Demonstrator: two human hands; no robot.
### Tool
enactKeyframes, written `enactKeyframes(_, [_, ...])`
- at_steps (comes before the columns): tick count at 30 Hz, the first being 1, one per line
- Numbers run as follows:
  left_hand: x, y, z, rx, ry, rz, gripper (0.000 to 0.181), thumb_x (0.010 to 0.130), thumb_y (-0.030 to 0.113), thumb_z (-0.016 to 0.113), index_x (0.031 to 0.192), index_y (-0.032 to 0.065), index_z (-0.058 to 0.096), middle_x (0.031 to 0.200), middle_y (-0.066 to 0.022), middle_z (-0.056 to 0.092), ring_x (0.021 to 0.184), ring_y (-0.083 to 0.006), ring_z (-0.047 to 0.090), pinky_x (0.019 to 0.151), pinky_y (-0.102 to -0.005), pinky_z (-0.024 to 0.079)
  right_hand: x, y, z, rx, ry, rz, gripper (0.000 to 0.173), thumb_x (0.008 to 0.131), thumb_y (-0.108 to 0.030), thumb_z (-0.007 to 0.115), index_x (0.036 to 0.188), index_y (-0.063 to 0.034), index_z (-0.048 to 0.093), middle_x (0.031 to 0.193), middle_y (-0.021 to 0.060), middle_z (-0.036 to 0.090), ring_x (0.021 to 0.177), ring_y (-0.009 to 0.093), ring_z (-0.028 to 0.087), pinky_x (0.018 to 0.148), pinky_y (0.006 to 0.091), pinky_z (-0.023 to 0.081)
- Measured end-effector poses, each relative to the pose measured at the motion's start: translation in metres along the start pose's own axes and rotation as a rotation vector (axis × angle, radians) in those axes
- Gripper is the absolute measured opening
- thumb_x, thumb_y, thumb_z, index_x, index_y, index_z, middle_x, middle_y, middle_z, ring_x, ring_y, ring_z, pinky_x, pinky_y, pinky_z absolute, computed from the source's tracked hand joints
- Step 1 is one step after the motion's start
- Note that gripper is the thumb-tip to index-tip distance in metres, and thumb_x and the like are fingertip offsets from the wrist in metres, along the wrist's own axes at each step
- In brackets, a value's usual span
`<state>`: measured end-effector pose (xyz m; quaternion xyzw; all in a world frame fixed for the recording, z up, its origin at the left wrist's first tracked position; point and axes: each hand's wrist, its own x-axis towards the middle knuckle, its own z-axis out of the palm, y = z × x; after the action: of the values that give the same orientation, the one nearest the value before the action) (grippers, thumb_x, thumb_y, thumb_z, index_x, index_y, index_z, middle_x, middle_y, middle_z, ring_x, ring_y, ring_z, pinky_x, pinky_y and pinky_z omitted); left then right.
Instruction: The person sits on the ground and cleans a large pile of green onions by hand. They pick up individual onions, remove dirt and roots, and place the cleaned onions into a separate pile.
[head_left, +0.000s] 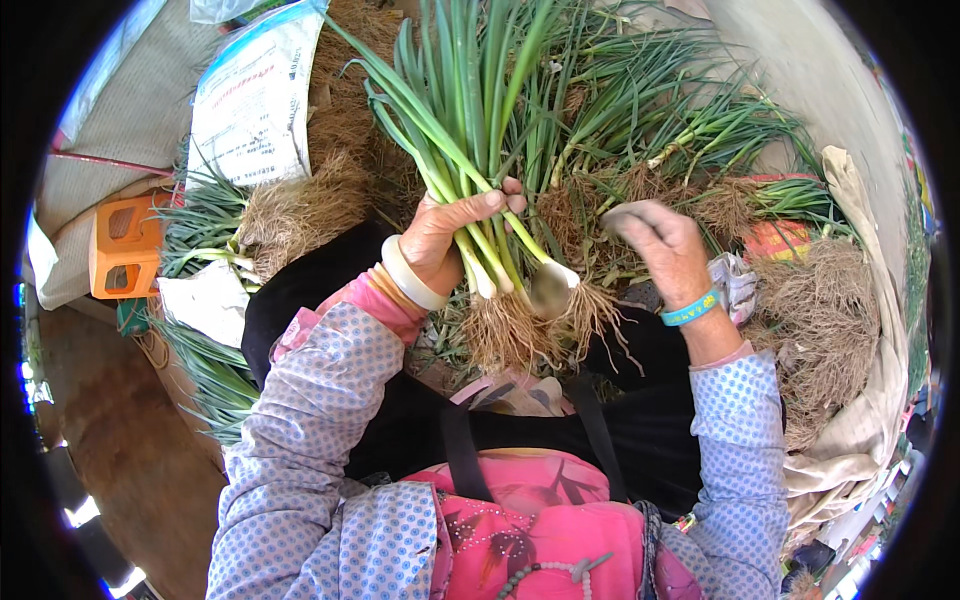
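My left hand is closed around a bunch of green onions, with the thumb across the stalks. Their white bulbs and brown stringy roots hang below the hand, and the long green leaves point away from me. One stalk slants to the right, its bulb apart from the others. To the right of the bunch, my right hand is raised with loosely bent fingers, blurred at the tips. I see nothing in it. Behind both hands lies a heap of green onions with roots attached.
Rooty bundles lie at the right beside a beige cloth. On the left are more onions, a printed white sack and an orange plastic crate or stool. A brown board is at lower left.
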<state>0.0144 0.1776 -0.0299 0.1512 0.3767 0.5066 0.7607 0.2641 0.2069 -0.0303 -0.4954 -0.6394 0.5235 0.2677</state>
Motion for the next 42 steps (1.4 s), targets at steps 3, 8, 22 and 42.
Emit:
enactKeyframes(3, [-0.001,-0.002,0.006,0.017,-0.049,-0.04,0.034,0.077,0.005,0.064,0.109,0.0031,0.051,0.097,-0.0056,0.059,0.088,-0.016,0.058,0.075,-0.0315,0.049,-0.005,-0.01,0.034,0.365,-0.293,0.148,0.04,0.087,-0.039,0.053,0.089,-0.0005,0.064,0.077,0.0083,0.064,0.073,0.015,0.058,0.07,0.0269,0.046])
enactKeyframes(8, [-0.002,-0.006,0.007,0.02,-0.046,-0.023,0.047,0.077,0.003,0.063,0.12,0.0069,0.043,0.103,-0.0064,0.057,0.092,-0.0173,0.056,0.076,-0.0351,0.05,-0.02,-0.008,0.061,0.843,-0.323,0.339,0.027,0.088,-0.024,0.057,0.092,0.0025,0.061,0.075,0.0052,0.061,0.067,0.01,0.054,0.062,0.0231,0.044])
enactKeyframes(22, [0.001,-0.001,0.005,0.041,-0.051,0.012,0.026,0.076,0.01,0.066,0.099,0.0043,0.056,0.081,-0.0045,0.058,0.078,-0.0189,0.057,0.08,-0.0333,0.047,-0.024,-0.007,0.068,0.573,-0.056,0.135,0.02,0.087,-0.017,0.058,0.089,0.0023,0.06,0.074,0.0056,0.061,0.065,0.007,0.054,0.059,0.0225,0.045])
enactKeyframes(42, [0.015,0.011,0.005,-0.14,0.008,0.004,0.03,0.075,-0.001,0.056,0.104,0.0024,0.051,0.085,-0.0056,0.057,0.08,-0.018,0.055,0.078,-0.0326,0.048,0.017,0.101,0.02,0.127,0.253,0.33,0.015,0.083,-0.003,0.05,0.09,0.0007,0.063,0.077,0.0129,0.063,0.064,0.023,0.063,0.061,0.0319,0.05])
